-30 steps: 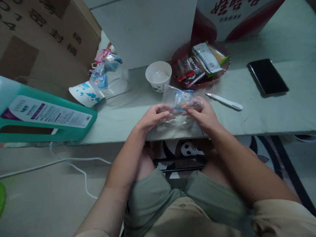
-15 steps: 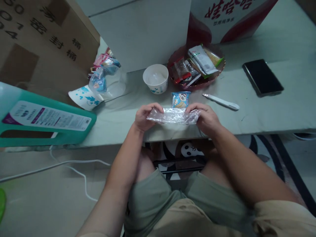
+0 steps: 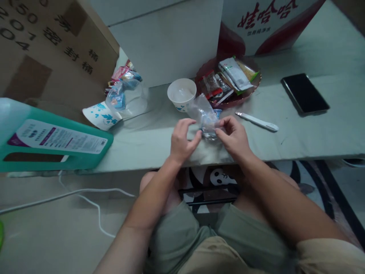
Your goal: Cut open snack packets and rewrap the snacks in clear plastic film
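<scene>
My right hand (image 3: 232,137) pinches the edge of a clear plastic bag (image 3: 203,108) between thumb and fingers. The bag stands out toward the paper bowl, its lower part crumpled. Just left of it, my left hand (image 3: 182,140) is open, thumb and fingers apart, the thumb tip close to the plastic; whether they touch I cannot tell. A small blue snack packet (image 3: 218,113) lies behind the bag, mostly covered by it. Beyond my left hand stands a white paper bowl (image 3: 182,102) with blue leaf print.
A red glass dish (image 3: 242,99) holds several snack packets. A slim white tool with a metal tip (image 3: 258,122) and a black phone (image 3: 305,94) lie right. Left are a tipped paper bowl (image 3: 99,116), a clear cup (image 3: 138,101), a green jug (image 3: 94,154) and a cardboard box (image 3: 62,76).
The clear plastic, earlier stretched flat between both hands, now stands up as a bag in my right hand. My left hand has let go and opened. The blue packet is now largely covered.
</scene>
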Demonstrator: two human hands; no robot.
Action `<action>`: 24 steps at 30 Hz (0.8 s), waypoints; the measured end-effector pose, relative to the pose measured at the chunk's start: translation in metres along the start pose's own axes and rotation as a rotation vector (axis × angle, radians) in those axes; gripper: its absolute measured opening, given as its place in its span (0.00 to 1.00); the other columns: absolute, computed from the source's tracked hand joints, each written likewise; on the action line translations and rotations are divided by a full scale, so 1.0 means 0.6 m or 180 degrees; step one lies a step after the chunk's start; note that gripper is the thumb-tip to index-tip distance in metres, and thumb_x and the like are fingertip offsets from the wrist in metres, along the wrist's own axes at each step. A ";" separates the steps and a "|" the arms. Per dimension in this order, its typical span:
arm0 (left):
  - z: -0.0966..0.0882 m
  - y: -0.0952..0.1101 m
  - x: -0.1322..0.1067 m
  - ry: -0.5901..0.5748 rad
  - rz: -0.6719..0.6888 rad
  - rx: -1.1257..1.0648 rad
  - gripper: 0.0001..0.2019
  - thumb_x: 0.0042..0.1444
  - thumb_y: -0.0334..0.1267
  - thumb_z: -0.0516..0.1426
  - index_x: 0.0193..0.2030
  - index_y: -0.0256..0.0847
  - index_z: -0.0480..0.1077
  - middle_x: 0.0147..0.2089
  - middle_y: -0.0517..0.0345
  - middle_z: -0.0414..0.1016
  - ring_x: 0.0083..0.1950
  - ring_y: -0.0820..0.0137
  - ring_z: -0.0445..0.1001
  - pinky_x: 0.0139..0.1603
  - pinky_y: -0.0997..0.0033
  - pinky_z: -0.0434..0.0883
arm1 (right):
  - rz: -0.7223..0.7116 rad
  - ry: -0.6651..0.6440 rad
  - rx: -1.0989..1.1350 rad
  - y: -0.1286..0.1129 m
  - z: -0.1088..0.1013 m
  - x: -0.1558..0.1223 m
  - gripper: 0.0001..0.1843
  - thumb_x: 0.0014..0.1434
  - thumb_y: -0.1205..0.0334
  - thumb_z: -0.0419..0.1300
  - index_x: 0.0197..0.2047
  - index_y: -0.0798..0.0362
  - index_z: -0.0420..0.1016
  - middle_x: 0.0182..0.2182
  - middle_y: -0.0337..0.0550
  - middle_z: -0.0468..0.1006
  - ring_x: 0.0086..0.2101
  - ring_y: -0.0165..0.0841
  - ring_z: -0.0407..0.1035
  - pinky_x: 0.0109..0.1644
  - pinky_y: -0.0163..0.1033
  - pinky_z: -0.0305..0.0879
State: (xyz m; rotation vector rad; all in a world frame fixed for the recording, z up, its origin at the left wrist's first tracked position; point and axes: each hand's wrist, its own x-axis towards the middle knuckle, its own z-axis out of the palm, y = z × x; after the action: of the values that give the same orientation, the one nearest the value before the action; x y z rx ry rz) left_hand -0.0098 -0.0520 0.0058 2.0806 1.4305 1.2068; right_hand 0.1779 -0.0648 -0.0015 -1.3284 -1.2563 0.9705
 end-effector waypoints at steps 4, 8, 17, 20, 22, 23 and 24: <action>0.016 0.006 -0.003 0.0061 0.0275 0.0022 0.18 0.62 0.45 0.58 0.56 0.40 0.70 0.61 0.41 0.73 0.65 0.56 0.71 0.70 0.50 0.65 | -0.0042 0.0033 0.0221 0.004 0.011 -0.004 0.17 0.48 0.59 0.61 0.41 0.46 0.62 0.34 0.35 0.70 0.35 0.32 0.68 0.44 0.41 0.65; 0.012 0.001 0.005 -0.0695 0.0311 -0.0291 0.30 0.55 0.50 0.64 0.62 0.40 0.68 0.67 0.42 0.71 0.72 0.50 0.65 0.73 0.48 0.60 | 0.0181 -0.0527 0.0838 -0.008 0.012 -0.008 0.22 0.46 0.59 0.62 0.44 0.45 0.61 0.32 0.35 0.71 0.36 0.33 0.71 0.43 0.40 0.67; -0.054 -0.034 0.043 -0.0133 -0.0874 -0.0425 0.11 0.56 0.41 0.60 0.45 0.41 0.73 0.47 0.52 0.76 0.49 0.62 0.75 0.51 0.62 0.71 | 0.0119 -0.0524 0.0985 -0.002 -0.004 0.000 0.19 0.53 0.57 0.61 0.47 0.45 0.64 0.47 0.45 0.80 0.51 0.38 0.75 0.61 0.50 0.69; -0.091 -0.033 0.091 0.0809 -0.1082 0.0251 0.09 0.53 0.36 0.61 0.41 0.42 0.67 0.39 0.57 0.70 0.44 0.64 0.71 0.51 0.60 0.68 | 0.0080 -0.0429 0.0800 0.008 -0.008 0.002 0.16 0.55 0.56 0.61 0.47 0.47 0.66 0.46 0.45 0.81 0.49 0.38 0.76 0.60 0.52 0.70; -0.095 -0.024 0.136 0.0872 -0.0920 0.0568 0.09 0.50 0.33 0.62 0.34 0.44 0.65 0.38 0.56 0.67 0.47 0.61 0.69 0.56 0.56 0.65 | 0.0063 -0.0443 0.0699 0.011 -0.007 0.002 0.15 0.56 0.56 0.61 0.47 0.47 0.68 0.43 0.44 0.81 0.46 0.37 0.77 0.56 0.51 0.71; -0.089 -0.020 0.161 0.0761 -0.0708 0.0837 0.09 0.48 0.31 0.62 0.31 0.44 0.64 0.40 0.54 0.67 0.49 0.58 0.69 0.57 0.55 0.65 | 0.0056 -0.0449 0.0649 0.012 -0.006 0.003 0.14 0.57 0.56 0.60 0.47 0.47 0.68 0.42 0.43 0.81 0.45 0.37 0.77 0.55 0.50 0.72; -0.077 -0.018 0.188 0.0452 -0.0574 0.0958 0.09 0.48 0.30 0.62 0.31 0.44 0.65 0.41 0.51 0.68 0.50 0.56 0.70 0.56 0.55 0.66 | 0.0049 -0.0452 0.0609 0.012 -0.005 0.004 0.14 0.57 0.57 0.60 0.47 0.47 0.69 0.41 0.43 0.81 0.43 0.36 0.77 0.53 0.49 0.72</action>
State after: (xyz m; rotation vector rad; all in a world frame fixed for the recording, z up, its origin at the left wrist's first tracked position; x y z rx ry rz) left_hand -0.0381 0.0439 0.0759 2.0268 1.9242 1.1449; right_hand 0.1821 -0.0626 -0.0077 -1.1383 -1.2267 1.1824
